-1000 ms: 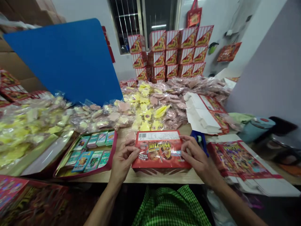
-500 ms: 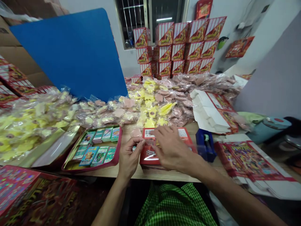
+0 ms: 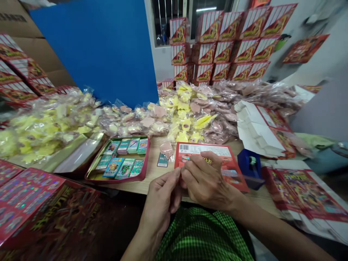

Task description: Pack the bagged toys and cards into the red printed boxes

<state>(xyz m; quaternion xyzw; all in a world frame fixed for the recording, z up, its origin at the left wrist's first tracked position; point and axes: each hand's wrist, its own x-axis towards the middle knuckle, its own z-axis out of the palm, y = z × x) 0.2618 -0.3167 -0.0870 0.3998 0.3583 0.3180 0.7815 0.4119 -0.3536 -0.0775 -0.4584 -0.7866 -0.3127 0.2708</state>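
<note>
A flat red printed box with a barcode lies at the table's front edge. Over its near left part, my left hand is closed, thumb and fingers pinched together. My right hand meets it there with curled fingers; whatever lies between the fingertips is hidden. Left of the box are a single green card and a pink bagged piece. Farther left stands an open tin holding several stacks of cards. A blue tape dispenser sits just right of the box.
Heaps of bagged yellow pieces and pink pieces cover the back of the table. Behind them rise stacked red-and-white boxes and a blue board. Unfolded cartons lie at right; a large red box is at front left.
The view has shifted, so the scene sits differently. My right hand has drawn back from the middle of the box toward its near edge, and my hands have come together.
</note>
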